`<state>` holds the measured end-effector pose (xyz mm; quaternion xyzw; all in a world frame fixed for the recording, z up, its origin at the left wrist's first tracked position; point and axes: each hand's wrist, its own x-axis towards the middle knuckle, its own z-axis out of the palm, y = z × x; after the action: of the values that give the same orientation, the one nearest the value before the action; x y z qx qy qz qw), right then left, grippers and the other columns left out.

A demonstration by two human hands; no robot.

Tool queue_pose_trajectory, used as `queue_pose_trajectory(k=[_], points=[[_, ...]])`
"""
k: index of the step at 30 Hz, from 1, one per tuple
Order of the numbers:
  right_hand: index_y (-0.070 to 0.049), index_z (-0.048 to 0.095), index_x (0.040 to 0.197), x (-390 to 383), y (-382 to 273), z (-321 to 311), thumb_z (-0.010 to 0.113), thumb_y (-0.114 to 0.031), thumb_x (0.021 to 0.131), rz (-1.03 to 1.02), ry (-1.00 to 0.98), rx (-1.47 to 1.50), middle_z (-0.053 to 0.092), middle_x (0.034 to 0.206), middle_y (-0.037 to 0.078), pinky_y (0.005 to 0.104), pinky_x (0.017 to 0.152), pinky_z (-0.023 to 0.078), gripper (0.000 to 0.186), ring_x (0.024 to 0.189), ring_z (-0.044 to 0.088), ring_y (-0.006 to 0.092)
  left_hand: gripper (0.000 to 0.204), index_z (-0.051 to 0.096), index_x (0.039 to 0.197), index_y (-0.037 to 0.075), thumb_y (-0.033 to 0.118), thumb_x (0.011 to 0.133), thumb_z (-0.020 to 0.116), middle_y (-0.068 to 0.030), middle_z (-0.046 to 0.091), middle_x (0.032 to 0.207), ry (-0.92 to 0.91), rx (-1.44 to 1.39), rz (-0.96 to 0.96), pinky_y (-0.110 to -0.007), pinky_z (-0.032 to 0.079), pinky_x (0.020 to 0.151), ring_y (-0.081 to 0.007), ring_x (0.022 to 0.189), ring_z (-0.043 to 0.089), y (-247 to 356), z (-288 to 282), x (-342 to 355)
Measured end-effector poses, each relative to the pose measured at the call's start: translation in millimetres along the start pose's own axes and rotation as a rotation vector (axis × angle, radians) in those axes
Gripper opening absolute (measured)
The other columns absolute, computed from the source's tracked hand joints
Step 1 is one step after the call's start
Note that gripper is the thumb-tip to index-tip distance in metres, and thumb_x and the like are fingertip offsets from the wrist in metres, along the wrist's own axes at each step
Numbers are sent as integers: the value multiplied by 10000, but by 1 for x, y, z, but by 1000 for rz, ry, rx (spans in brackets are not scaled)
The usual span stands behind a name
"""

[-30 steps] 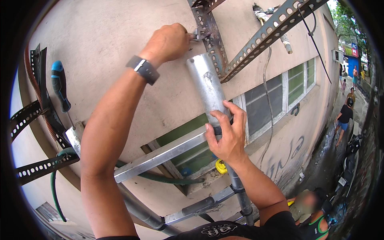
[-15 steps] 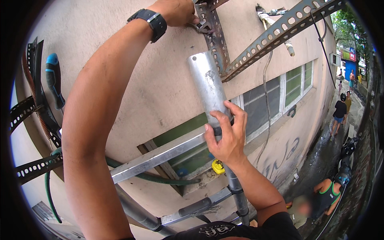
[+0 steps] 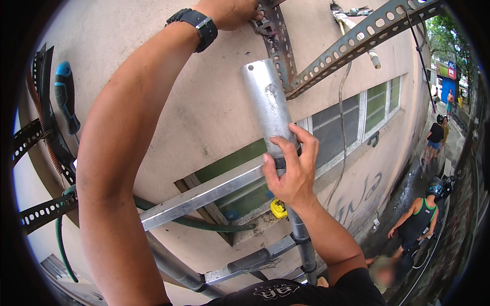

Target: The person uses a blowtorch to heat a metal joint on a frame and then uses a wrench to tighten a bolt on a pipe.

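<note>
My left hand (image 3: 232, 13), at the top edge and partly cut off, closes round an adjustable wrench (image 3: 264, 26). The wrench's jaws lie against a rusty perforated steel angle bar (image 3: 282, 51) upright on the wall; the fastener between them is too small to make out. My right hand (image 3: 293, 176) is wrapped round an upright metal post (image 3: 266, 102), just where a square crossbar (image 3: 204, 195) meets it. The post's upper end is bare silver with a small hole near its rim.
A slotted angle arm (image 3: 357, 48) juts out rightward from the bracket. A blue-and-black handled tool (image 3: 67, 97) hangs at left beside perforated bars. A yellow object (image 3: 278, 208) is behind the post. Windows (image 3: 334, 125) line the wall. People, including one in a green-trimmed top (image 3: 416, 219), are in the lane below.
The view has shifted slightly, and the wrench sits a little higher in the picture. My right hand keeps its grip. Below, the person in the green-trimmed top has straightened up.
</note>
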<state>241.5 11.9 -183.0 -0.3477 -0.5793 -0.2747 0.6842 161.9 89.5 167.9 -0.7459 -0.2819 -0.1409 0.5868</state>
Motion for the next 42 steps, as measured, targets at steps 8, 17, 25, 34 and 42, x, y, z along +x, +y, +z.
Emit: queue_pose_trajectory(k=[8, 17, 25, 34, 42], points=[[-47, 681, 1158, 1, 1, -2, 758, -143, 824, -9, -3, -15, 485, 1313, 233, 500, 974, 424, 356, 1155, 494, 407, 325, 793, 1045, 90, 361, 1017, 615, -127, 777, 853, 62, -11, -182, -368, 596, 671, -276, 754, 765, 38, 3, -31], [-55, 677, 1156, 0, 1, -2, 754, -142, 825, -1, 3, -10, 480, 1322, 227, 496, 984, 426, 351, 1164, 494, 407, 192, 774, 942, 24, 141, 962, 623, -217, 757, 892, 69, -278, -269, -448, 616, 721, -381, 843, 756, 56, 13, -55], [-52, 673, 1161, 1, 0, -3, 751, -136, 826, 0, 3, -14, 479, 1322, 224, 496, 982, 427, 354, 1155, 495, 406, 213, 733, 970, -1, 193, 962, 645, -226, 752, 906, 90, -383, -333, -479, 605, 745, -409, 827, 741, 75, 24, -56], [-60, 664, 1173, -1, 0, -2, 751, -133, 825, 19, 7, 3, 479, 1322, 225, 502, 989, 420, 366, 1159, 494, 407, 267, 708, 1134, -20, 169, 1025, 555, -223, 750, 952, 115, -746, -333, -454, 551, 863, -360, 906, 737, 72, 23, -78], [-65, 666, 1164, -1, 5, -6, 747, -151, 829, 18, 2, -17, 480, 1320, 219, 499, 987, 421, 355, 1158, 499, 402, 275, 689, 1238, 51, 175, 1058, 523, -125, 758, 904, 42, -603, -401, -391, 560, 773, -241, 792, 721, 63, -10, -83]])
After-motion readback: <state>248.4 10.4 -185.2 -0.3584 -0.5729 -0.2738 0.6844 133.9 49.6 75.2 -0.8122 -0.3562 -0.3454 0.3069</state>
